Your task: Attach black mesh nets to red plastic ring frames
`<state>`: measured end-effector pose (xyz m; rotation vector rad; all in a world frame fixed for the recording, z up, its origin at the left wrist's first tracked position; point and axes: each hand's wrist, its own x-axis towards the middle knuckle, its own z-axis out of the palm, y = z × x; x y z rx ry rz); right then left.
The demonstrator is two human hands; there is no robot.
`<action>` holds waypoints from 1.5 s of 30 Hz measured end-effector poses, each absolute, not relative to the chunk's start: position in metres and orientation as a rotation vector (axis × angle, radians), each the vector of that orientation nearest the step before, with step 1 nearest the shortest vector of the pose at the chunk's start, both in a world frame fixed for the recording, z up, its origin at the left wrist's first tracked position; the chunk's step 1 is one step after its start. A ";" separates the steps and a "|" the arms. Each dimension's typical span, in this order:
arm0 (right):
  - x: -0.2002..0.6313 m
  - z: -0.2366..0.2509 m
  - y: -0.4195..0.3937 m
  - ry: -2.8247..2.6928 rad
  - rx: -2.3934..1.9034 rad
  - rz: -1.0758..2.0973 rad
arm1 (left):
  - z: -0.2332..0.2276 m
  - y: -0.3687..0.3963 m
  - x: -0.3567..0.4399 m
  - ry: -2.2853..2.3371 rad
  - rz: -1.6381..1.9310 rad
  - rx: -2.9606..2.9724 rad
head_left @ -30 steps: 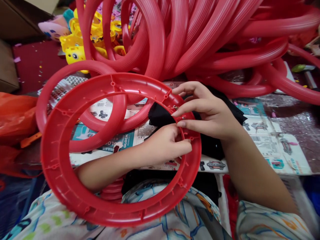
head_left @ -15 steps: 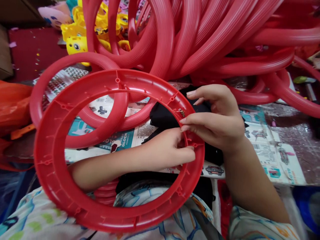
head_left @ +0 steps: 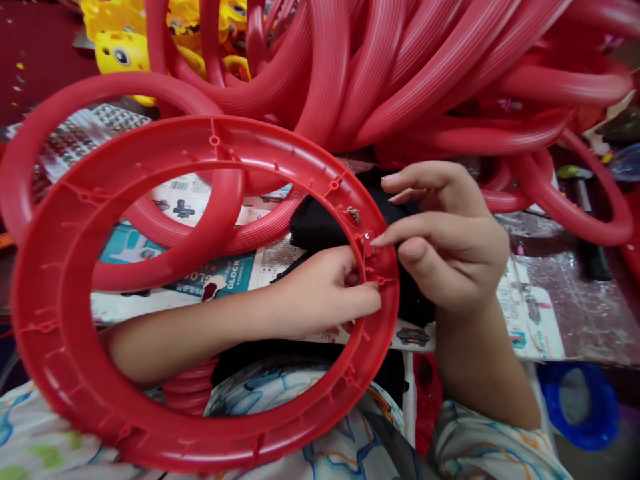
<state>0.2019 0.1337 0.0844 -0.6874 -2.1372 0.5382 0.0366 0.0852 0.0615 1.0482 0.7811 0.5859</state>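
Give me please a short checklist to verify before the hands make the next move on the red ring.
1. Left hand reaches through the red ring and pinches its inner edge: ok.
2. Right hand fingertips on the rim near a small metal piece: ok.
3. Metal piece fully seated: cannot tell.
4. Black fabric behind the rim, clear of the fingers: cannot tell.
5. Pile of red rings touching the held ring: cannot tell.

You can read one word only: "GLOCK", white capitals on the teal band of the printed packaging sheet [head_left: 235, 277] lying under the red ring [head_left: 150, 427], seen upside down through its opening. You will find barcodes and small print on the same sheet, too small to make out.
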 end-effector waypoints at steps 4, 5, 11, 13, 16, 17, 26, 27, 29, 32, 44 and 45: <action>0.198 0.086 0.128 -2.193 -0.796 0.426 | 0.061 0.089 0.038 0.776 0.706 1.034; 0.197 0.085 0.127 -2.171 -0.778 0.413 | 0.061 0.090 0.038 0.771 0.723 1.027; 0.195 0.081 0.128 -2.209 -0.707 0.405 | 0.057 0.093 0.038 0.782 0.782 1.029; 0.196 0.082 0.128 -2.263 -0.677 0.395 | 0.055 0.093 0.037 0.798 0.763 1.037; 0.196 0.083 0.128 -2.315 -0.655 0.300 | 0.055 0.093 0.037 0.784 0.753 1.025; 0.196 0.084 0.128 -2.329 -0.654 0.266 | 0.055 0.093 0.037 0.779 0.754 1.024; 0.195 0.089 0.125 -2.341 -0.755 0.391 | 0.053 0.093 0.038 0.840 0.739 1.114; 0.195 0.089 0.125 -2.337 -0.778 0.405 | 0.053 0.093 0.039 0.830 0.732 1.102; 0.193 0.088 0.125 -2.307 -0.829 0.432 | 0.053 0.092 0.040 0.825 0.713 1.082; 0.188 0.085 0.123 -2.212 -0.950 0.492 | 0.053 0.091 0.039 0.866 0.658 1.113; 0.197 0.087 0.129 -2.043 -1.002 0.742 | 0.063 0.092 0.037 0.918 0.687 0.972; 0.199 0.087 0.131 -2.059 -0.990 0.750 | 0.064 0.092 0.037 0.907 0.701 0.955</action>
